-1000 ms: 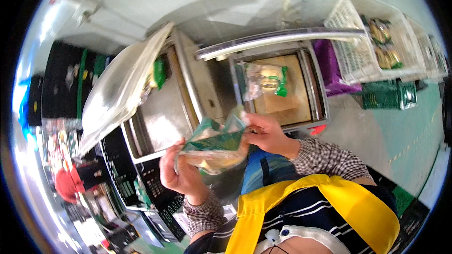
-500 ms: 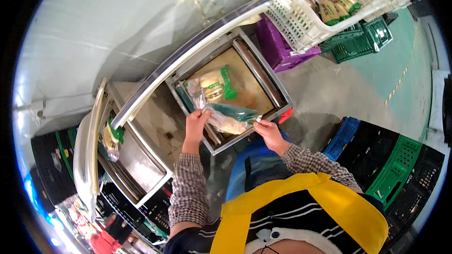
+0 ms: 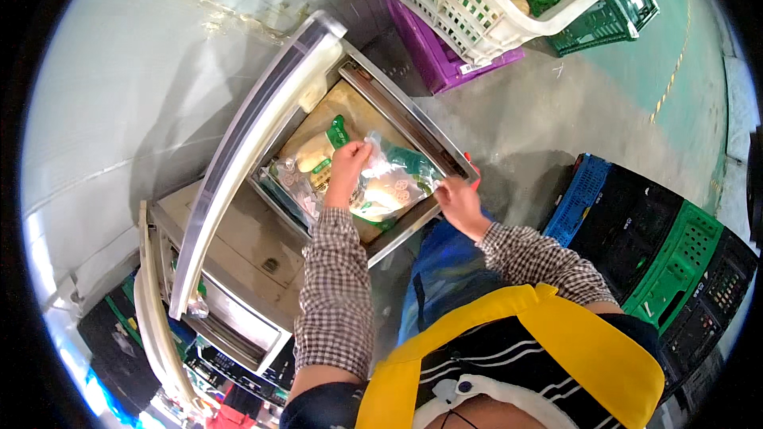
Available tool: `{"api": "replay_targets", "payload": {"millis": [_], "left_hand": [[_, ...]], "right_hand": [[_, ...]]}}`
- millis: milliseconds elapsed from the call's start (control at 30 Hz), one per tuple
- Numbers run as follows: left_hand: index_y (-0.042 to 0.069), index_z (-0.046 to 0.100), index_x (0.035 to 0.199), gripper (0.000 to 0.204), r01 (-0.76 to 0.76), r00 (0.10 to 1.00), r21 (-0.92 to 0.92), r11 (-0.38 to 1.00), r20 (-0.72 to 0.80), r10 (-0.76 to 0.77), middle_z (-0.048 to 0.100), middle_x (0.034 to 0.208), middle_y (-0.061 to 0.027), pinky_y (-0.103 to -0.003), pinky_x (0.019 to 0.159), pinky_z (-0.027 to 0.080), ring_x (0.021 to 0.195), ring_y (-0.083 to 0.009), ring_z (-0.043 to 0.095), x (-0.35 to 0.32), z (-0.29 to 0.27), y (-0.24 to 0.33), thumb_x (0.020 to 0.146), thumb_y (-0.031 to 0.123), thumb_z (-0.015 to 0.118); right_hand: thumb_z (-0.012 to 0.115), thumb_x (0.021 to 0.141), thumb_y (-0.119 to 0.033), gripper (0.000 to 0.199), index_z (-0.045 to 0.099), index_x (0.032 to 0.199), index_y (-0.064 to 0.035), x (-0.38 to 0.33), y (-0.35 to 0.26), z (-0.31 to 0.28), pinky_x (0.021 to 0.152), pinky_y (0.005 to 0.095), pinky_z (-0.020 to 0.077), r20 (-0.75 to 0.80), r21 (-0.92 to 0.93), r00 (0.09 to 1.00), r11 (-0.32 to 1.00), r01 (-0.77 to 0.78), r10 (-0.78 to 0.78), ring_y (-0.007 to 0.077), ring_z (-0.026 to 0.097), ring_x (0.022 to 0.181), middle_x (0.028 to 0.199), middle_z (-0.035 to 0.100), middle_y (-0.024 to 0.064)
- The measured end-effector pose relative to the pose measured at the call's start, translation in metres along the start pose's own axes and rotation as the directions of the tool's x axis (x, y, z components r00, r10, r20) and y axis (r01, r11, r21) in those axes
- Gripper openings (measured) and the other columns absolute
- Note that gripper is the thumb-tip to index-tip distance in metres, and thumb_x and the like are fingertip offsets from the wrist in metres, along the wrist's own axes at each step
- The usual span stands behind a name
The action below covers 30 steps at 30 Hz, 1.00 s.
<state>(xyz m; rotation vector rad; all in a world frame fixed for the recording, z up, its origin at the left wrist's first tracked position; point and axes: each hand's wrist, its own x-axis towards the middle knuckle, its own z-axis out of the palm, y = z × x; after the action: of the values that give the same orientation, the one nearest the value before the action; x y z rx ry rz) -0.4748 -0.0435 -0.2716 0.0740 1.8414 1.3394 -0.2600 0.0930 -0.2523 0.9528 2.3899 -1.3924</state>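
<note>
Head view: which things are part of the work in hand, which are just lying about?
In hand:
left hand and right hand, each gripping an end of the clear plastic food pouch with green print
open steel machine chamber beneath it
second clear pouch lying inside

Lying about:
white plastic crate of packed goods
purple crate
blue crate
green crate

One view only: the head camera, worn on your head, looks steeply down your chest and forearms. Your yellow apron [image 3: 517, 349] fills the lower edge, close to the lens. The open steel chamber machine [image 3: 262, 214] sits at frame centre, within arm's reach. Fisheye bends the machine's lid bar and the white crate [image 3: 477, 12] near the rim. No second view to overlap.
</note>
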Motion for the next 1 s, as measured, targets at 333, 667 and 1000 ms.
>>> {"api": "replay_targets", "payload": {"millis": [333, 667, 1000], "left_hand": [[-0.001, 0.061, 0.088, 0.016, 0.033, 0.999, -0.031, 0.999, 0.011, -0.032, 0.061, 0.078, -0.0006, -0.022, 0.067, 0.042, 0.07, -0.0066, 0.053, -0.024, -0.013, 0.004, 0.086, 0.014, 0.057], [-0.001, 0.061, 0.093, 0.015, 0.054, 0.996, -0.107, 0.993, 0.072, -0.047, 0.063, 0.084, -0.001, -0.021, 0.071, 0.042, 0.075, -0.0062, 0.054, -0.021, -0.019, 0.0, 0.085, 0.011, 0.056], [-0.001, 0.062, 0.089, 0.015, 0.015, 0.999, -0.133, 0.991, -0.039, -0.02, 0.061, 0.078, -0.0001, -0.02, 0.063, 0.041, 0.067, -0.0056, 0.052, 0.002, 0.003, 0.003, 0.085, 0.012, 0.057]], "right_hand": [[0.071, 0.058, -0.013, 0.055, 0.05, 0.108, -0.0135, 0.039, 0.013, -0.038, 0.087, 0.0437, 0.0324, -0.135, -0.44, 0.894, 0.834, 0.333, -0.428, 0.0298, 0.043, 0.101, 0.109, 0.044, 0.0087], [0.067, 0.068, -0.01, 0.042, 0.05, 0.107, -0.0057, 0.003, 0.031, -0.037, 0.061, 0.0345, 0.0445, -0.008, 0.026, 0.986, 0.985, 0.168, -0.168, 0.0265, 0.057, 0.074, 0.083, 0.056, 0.0097], [0.049, 0.091, -0.017, 0.009, 0.045, 0.085, -0.0111, 0.004, -0.001, 0.022, 0.037, 0.0201, 0.0331, 0.526, 0.839, 0.772, -0.069, -0.539, 0.357, 0.0082, 0.046, 0.049, 0.068, 0.054, 0.0029]]}}
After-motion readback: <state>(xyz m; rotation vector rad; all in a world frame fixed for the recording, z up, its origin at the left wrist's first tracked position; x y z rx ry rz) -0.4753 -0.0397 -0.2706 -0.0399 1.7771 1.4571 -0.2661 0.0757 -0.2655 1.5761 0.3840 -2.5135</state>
